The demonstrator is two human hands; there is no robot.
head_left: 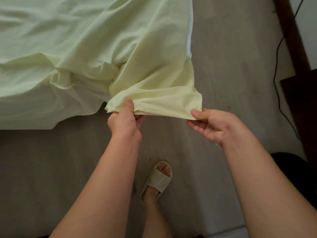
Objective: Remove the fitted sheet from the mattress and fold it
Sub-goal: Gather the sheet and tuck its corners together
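Observation:
A pale yellow-green fitted sheet (96,48) lies rumpled over the mattress at the upper left. One corner of it is pulled off the bed and hangs over the floor. My left hand (124,120) pinches the left end of that corner's hem, thumb on top. My right hand (211,125) pinches the right end of the same hem, so the edge is stretched between both hands. A thin white strip of the mattress (189,40) shows at the bed's right edge.
Grey floor (231,66) runs to the right of the bed and in front of it. My foot in a pale slipper (158,179) stands below the hands. Dark wooden furniture (300,93) and a black cable (276,69) are at the right edge.

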